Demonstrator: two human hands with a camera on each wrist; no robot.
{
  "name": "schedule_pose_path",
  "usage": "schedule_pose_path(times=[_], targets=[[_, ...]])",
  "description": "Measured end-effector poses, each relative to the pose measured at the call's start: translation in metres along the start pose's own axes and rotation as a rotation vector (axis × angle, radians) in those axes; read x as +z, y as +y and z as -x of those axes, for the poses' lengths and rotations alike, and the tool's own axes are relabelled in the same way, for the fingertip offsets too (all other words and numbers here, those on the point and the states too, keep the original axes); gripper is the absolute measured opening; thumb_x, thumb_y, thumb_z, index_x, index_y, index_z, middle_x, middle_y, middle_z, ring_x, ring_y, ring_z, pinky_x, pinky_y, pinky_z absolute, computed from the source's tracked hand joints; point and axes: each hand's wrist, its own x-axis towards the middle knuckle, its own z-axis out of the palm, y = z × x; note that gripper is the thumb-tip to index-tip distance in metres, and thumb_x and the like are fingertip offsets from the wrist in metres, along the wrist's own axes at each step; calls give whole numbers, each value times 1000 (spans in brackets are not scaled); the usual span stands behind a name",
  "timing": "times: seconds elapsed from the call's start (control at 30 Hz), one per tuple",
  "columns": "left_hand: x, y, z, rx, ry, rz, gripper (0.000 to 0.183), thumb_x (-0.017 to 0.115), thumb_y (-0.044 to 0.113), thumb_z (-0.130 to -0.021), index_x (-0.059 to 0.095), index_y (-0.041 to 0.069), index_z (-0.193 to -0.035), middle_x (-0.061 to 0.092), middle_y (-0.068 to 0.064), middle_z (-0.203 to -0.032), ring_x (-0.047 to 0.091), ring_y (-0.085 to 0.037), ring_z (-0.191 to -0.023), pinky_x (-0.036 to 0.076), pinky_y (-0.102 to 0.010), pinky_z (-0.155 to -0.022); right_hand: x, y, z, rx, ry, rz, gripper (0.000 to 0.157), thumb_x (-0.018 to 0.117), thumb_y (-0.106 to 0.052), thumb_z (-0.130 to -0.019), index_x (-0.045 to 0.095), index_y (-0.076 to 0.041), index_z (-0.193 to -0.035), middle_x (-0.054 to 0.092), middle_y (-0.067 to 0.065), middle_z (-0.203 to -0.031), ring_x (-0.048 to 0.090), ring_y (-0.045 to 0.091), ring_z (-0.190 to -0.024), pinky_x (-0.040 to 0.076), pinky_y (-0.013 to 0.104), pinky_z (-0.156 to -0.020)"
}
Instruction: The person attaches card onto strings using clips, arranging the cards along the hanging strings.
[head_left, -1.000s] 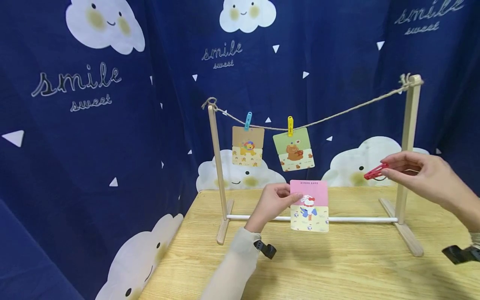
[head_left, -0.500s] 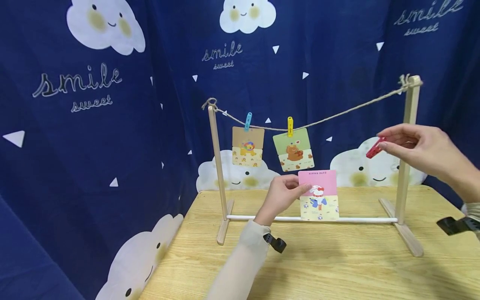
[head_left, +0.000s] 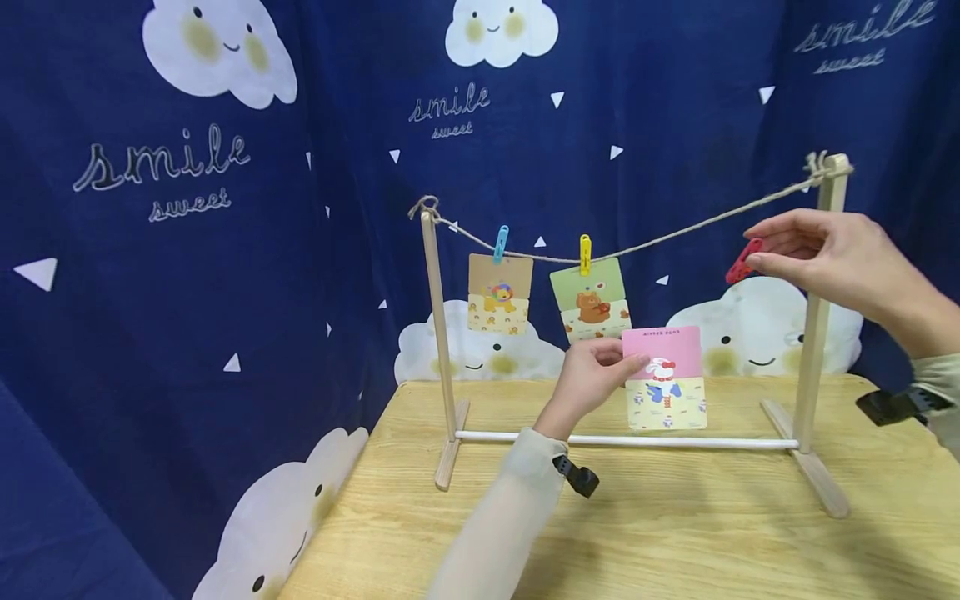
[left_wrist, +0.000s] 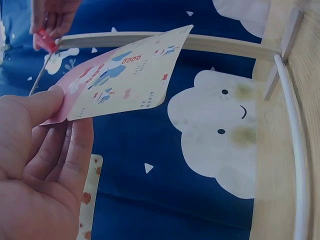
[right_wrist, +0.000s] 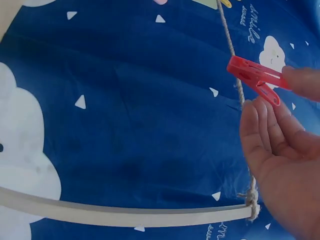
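My left hand (head_left: 592, 382) pinches the left edge of a pink and cream card (head_left: 666, 379) with a white rabbit on it, between thumb and fingers. The card is held upright below the twine (head_left: 705, 223), to the right of the bear card. In the left wrist view the card (left_wrist: 125, 72) sticks out past the fingertips. My right hand (head_left: 840, 250) pinches a red clothespin (head_left: 743, 261) by its handles, just under the twine's right part. In the right wrist view the clothespin (right_wrist: 255, 75) points away from the fingers, its tip overlapping the twine.
A blue clothespin (head_left: 501, 244) holds a lion card (head_left: 499, 293) on the twine, and a yellow clothespin (head_left: 585, 254) holds a green bear card (head_left: 600, 292). Two wooden posts (head_left: 439, 325) and a white crossbar (head_left: 690, 442) form the stand on the wooden table (head_left: 675, 533).
My left hand has carried the rabbit card up and to the right, now overlapping the bear card's lower edge. My right hand has risen toward the twine with the red clothespin.
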Motion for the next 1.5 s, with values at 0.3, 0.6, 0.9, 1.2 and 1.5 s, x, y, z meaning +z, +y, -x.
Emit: schedule_pose_path(times=[0.3,0.6,0.9,1.2,1.5], targets=[[13,10,-14,-2,39,-7,18,81,35,-91,82,19,-100,75,14,-87,67,-2,-72,53,-21,-62,-15,-14,-21,-35,4,-9,44,69,-36,-100,64,-6,-131,65,-27,-88,59,0,-80,45,10,-66],[22,23,-28,-3,62,-9,20,81,37,-91,81,18,-98,74,14,-85,65,-3,-69,52,-21,-60,-26,-28,-42,-77,38,-5,44,68,-32,-101,62,-4,-135,62,-27,-89,59,-5,-79,43,3,-69],[32,30,-38,0,71,-10,20,79,36,-93,80,17,-99,74,13,-83,64,-4,-66,51,-21,-59,-28,-38,-58,-71,30,73,44,66,-40,-101,65,-12,-136,68,-10,-98,57,12,-87,40,15,-71],[37,40,-49,-44,132,-36,19,79,37,-92,79,19,-96,72,15,-80,65,-3,-65,52,-20,-59,-28,-46,-68,-119,14,123,41,67,-37,-101,68,-10,-132,72,8,-106,51,23,-91,41,16,-65],[43,48,-59,-108,191,-19,15,81,34,-91,79,19,-96,72,15,-77,65,-2,-63,54,-21,-60,-18,-47,-76,-117,1,170,38,65,-35,-102,70,-9,-129,71,21,-109,49,29,-86,39,33,-63]])
